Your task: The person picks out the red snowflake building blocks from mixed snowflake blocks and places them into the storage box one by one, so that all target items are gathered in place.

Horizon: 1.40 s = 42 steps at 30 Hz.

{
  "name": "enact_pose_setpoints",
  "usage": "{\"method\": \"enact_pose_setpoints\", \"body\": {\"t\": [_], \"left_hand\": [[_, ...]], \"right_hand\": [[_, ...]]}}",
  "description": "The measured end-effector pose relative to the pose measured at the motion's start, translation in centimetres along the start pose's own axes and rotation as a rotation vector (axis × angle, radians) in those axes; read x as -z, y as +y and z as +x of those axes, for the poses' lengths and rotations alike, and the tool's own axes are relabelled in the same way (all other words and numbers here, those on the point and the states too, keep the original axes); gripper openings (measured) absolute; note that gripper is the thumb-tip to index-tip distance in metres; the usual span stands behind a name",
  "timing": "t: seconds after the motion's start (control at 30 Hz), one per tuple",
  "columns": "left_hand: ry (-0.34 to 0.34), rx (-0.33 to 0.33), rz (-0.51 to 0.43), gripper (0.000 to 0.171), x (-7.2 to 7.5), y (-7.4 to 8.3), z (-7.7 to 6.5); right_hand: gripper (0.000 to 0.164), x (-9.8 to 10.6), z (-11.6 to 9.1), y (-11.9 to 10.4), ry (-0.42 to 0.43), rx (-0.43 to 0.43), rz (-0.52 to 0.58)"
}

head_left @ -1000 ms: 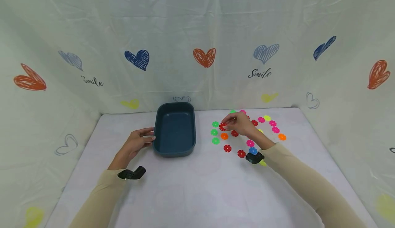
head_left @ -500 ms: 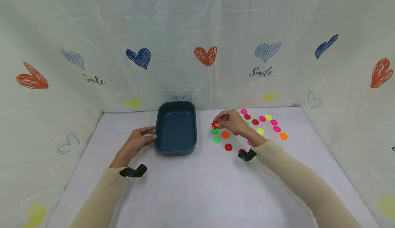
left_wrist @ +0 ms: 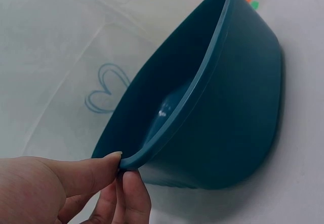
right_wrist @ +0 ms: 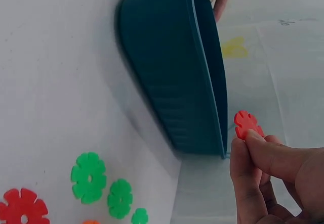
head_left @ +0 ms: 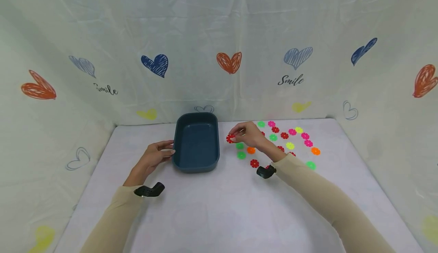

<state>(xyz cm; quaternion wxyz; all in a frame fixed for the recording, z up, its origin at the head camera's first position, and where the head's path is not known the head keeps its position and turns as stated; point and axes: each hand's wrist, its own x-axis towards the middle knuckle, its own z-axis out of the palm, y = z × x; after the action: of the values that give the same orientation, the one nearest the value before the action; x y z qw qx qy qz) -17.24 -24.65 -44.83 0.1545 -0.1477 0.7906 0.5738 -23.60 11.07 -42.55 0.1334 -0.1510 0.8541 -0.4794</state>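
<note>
A deep teal plastic tub (head_left: 196, 146) stands on the white table. My left hand (head_left: 154, 158) grips its left rim; in the left wrist view the thumb lies over the rim (left_wrist: 190, 90) and the fingers are below it. My right hand (head_left: 249, 134) pinches a red flower-shaped plastic disc (right_wrist: 247, 125) between thumb and fingertips. It is held in the air just to the right of the tub. The tub's inside shows bare in the head view. Below the right hand lie a green flower disc (head_left: 241, 155) and an orange one (head_left: 251, 150).
Several more flower discs in red, pink, yellow and green lie spread over the right rear of the table, among them a red disc (head_left: 254, 163) and an orange disc (head_left: 315, 151). A white curtain (head_left: 191, 24) printed with hearts closes off the back and sides.
My right hand has moved left from among the discs, carrying the red disc toward the tub. The left hand keeps its hold on the rim. The head view has shifted slightly.
</note>
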Motion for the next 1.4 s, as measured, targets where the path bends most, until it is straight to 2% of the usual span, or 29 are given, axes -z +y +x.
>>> {"method": "enact_pose_setpoints", "body": {"t": [0.3,1.07,1.4], "left_hand": [[-0.002,0.006,0.0,0.057,0.0,-0.1,0.1],[-0.003,0.002,-0.004,0.058,0.2,0.1,-0.1],[-0.002,-0.001,-0.023,0.059,0.2,0.2,-0.3]], "right_hand": [[0.018,-1.3,0.7,-0.8,-0.023,0.041,0.001],[0.018,-4.3,2.6,-3.1,-0.044,0.042,0.04],[0.02,-5.2,3.6,-4.0,-0.061,0.054,0.005]]}}
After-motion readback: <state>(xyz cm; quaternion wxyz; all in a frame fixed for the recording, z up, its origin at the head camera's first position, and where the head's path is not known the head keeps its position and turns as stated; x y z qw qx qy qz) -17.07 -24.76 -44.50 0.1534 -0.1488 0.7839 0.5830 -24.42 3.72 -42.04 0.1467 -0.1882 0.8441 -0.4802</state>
